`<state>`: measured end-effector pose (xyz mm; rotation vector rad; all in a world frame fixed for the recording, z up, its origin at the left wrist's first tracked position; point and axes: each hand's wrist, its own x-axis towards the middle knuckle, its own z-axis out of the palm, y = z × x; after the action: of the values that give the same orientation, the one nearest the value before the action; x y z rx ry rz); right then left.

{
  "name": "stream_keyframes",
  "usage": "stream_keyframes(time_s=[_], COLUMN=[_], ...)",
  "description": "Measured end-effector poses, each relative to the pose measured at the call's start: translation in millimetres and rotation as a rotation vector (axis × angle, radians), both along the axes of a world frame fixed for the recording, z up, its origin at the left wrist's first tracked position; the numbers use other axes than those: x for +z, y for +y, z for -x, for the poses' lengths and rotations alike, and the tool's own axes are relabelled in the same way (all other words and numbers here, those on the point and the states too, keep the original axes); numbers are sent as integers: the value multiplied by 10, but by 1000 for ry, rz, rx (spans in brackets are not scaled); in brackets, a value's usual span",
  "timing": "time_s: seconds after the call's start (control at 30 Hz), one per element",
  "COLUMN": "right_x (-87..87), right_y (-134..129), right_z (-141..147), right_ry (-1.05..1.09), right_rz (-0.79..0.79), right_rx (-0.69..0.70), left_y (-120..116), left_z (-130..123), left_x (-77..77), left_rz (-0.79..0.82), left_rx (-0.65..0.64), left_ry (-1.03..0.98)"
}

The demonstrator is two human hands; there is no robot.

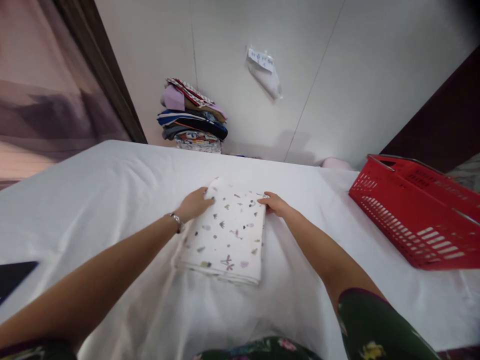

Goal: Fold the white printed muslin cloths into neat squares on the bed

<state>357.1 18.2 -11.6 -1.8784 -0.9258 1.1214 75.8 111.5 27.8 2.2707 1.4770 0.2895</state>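
A white cloth with small printed plants and birds lies folded into a rectangle in front of me. My left hand pinches its far left edge between thumb and fingers. On the opposite side, my right hand grips the far right corner the same way. The folded layers show along the near edge of the cloth. A bracelet circles my left wrist. Beneath it all spreads a white sheet, wrinkled in places.
To the right stands a red plastic basket with slotted sides. A stack of folded clothes rises beyond the far edge, against the pale wall. A dark flat item lies at the left edge. Curtains hang at the far left.
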Motion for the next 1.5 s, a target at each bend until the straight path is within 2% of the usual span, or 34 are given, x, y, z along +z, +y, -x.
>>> stream_keyframes(time_s=[0.1,0.17,0.27,0.37,0.47,0.6,0.7,0.83,0.97,1.1,1.23,1.37,1.5], right_x=[-27,-40,-54,-63,-79,-120,-151,-166,-193,-265,-320,-324,-293], right_y=[-43,-38,-8,13,11,9,23,26,-17,-40,-21,-15,-39], right_z=[31,52,52,14,-12,12,56,111,139,126,113,113,95], right_ry=[16,-21,-117,-197,-250,-283,-270,-226,-189,-190,-224,-243,-186], right_rz=[-1,-11,-54,-114,-169,-215,-226,-239,-301,-374,-395,-398,-390], right_rx=[59,74,48,12,-21,-55,-64,-59,-47,-35,-64,-78,-73], left_y=[383,574,614,345,-108,-718,-1004,-1116,-1134,-1214,-1285,-1294,-1339], left_z=[-67,-125,-186,-171,-84,61,153,214,196,162,139,125,129], left_x=[140,170,112,32,24,43,-9,-92,-71,-52,-100,-131,-168], left_rz=[-106,-32,12,-127,-218,-227,-268,-256,-232,-288,-301,-297,-370], left_rx=[-40,-24,-15,-94,-190,-299,-320,-258,-229,-292,-384,-341,-320], left_ry=[88,135,135,30,-79,-69,-7,42,65,105,174,198,195])
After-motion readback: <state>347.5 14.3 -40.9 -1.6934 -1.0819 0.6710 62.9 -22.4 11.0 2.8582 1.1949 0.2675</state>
